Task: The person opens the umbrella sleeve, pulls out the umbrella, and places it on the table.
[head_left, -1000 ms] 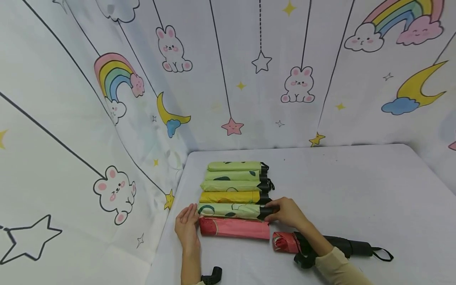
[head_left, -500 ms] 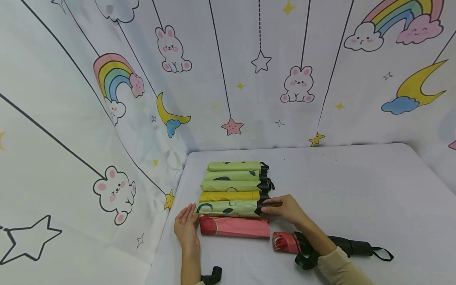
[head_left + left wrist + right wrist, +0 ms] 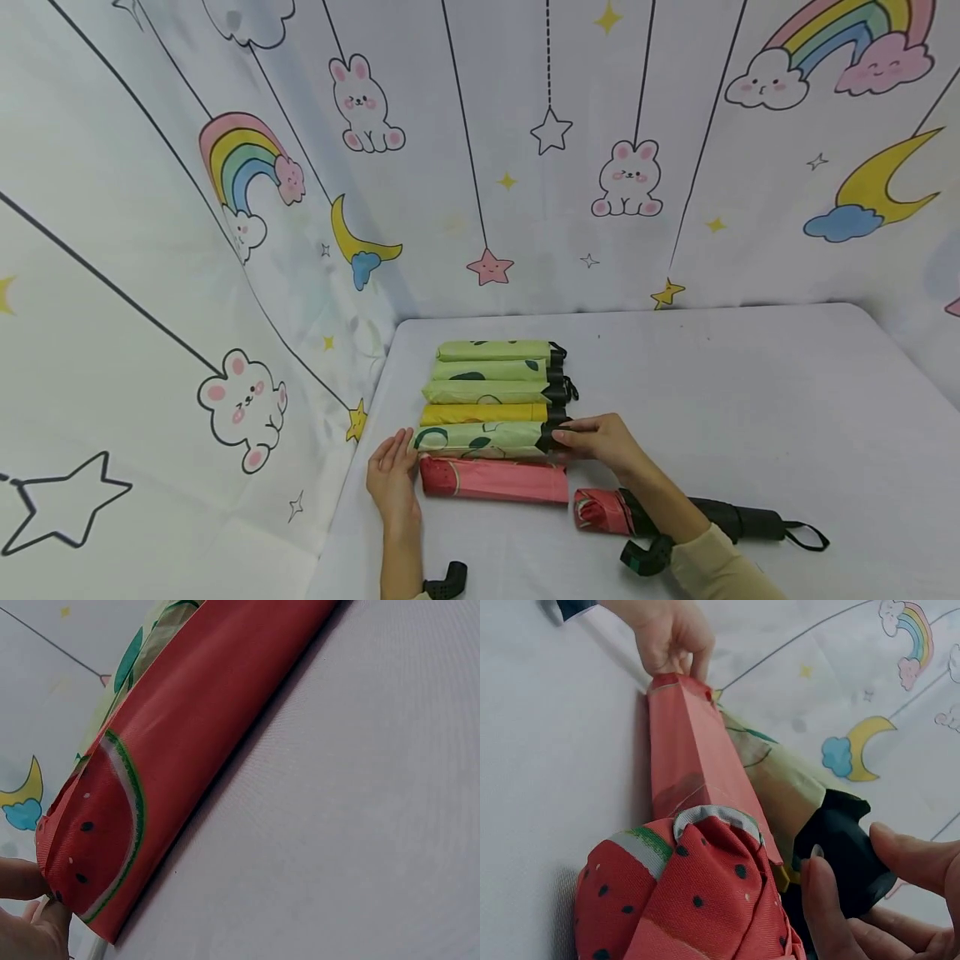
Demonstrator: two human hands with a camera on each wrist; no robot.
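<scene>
My right hand pinches the black end of a pale green avocado-print folded umbrella; the right wrist view shows thumb and fingers around that black end. My left hand touches the umbrella's left end with its fingers fairly straight. Just in front lies a long red watermelon-print sleeve, close to the left fingertips in the left wrist view, where it hides most of the green umbrella. A watermelon-print umbrella with a black shaft and wrist loop lies under the right forearm.
Behind the held umbrella lie a yellow umbrella and several green ones in a parallel row, black ends to the right. All rest on a white-covered table. A printed cloth backdrop rises behind and at the left.
The avocado-print umbrella's right end has risen slightly and shifted back and left with my right hand. My left hand has barely moved; the other umbrellas stay put.
</scene>
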